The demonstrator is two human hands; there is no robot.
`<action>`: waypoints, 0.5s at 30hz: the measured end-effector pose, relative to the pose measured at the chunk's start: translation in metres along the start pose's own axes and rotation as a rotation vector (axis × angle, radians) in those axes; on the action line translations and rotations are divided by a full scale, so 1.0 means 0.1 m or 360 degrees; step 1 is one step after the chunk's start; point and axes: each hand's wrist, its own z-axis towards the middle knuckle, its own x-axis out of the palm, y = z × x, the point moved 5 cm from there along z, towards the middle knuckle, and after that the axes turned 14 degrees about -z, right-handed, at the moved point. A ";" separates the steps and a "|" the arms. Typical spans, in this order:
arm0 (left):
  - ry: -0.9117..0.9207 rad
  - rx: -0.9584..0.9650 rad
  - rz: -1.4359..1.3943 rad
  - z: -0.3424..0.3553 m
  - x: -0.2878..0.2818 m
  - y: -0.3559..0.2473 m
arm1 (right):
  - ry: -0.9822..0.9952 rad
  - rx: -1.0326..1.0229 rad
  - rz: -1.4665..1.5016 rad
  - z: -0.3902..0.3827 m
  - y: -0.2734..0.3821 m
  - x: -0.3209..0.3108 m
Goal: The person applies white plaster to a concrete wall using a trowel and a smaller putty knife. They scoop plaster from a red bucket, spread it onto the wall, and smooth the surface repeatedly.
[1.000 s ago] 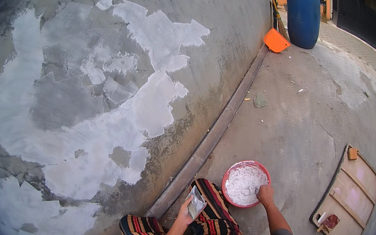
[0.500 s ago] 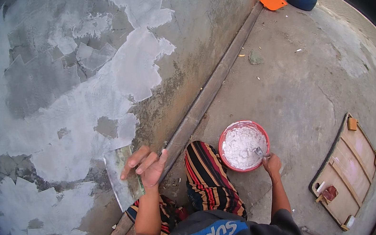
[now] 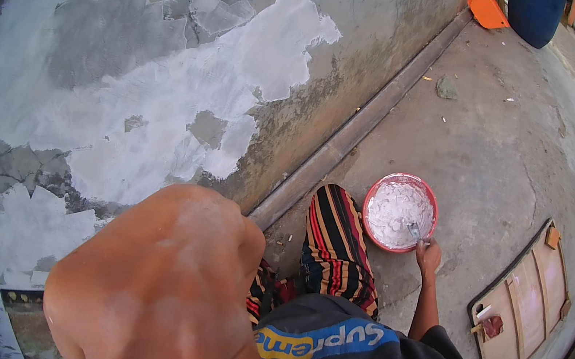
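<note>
My left hand (image 3: 155,286) looms large in the lower left, its back toward me and its fingers curled out of sight. A flat rectangular plate (image 3: 30,325), greenish-grey with a dark edge, sticks out beyond this hand; the hand hides most of it. My right hand (image 3: 428,256) is closed on the handle of a small putty knife (image 3: 415,231), whose end rests in white putty (image 3: 395,211). The putty fills a round red bowl (image 3: 389,248) on the ground beside my knee. To the left, the grey wall (image 3: 291,151) bears broad uneven patches of white putty (image 3: 188,103).
A long beam (image 3: 353,133) runs along the wall's foot. On the right lies a wooden panel (image 3: 522,300) with slats. At the far end are an orange dustpan-like scoop (image 3: 488,9) and a blue barrel (image 3: 536,17). A flat stone (image 3: 446,88) lies on the concrete floor.
My left hand has come up much closer and turned its back to view, covering most of the plate. The right hand stays at the bowl with the putty knife. The view has shifted left.
</note>
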 end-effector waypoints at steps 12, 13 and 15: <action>0.0066 0.0288 -0.0022 -0.14 -0.02 -0.02 | 0.0289 0.0295 0.0307 0.24 -0.86 1.04; 0.0098 0.0335 -0.0027 -0.18 -0.02 -0.03 | 0.0428 0.0362 0.0471 0.24 -0.83 1.09; 0.0161 0.0492 -0.0068 -0.32 -0.05 -0.09 | 0.0716 0.0498 0.0810 0.01 -0.36 0.78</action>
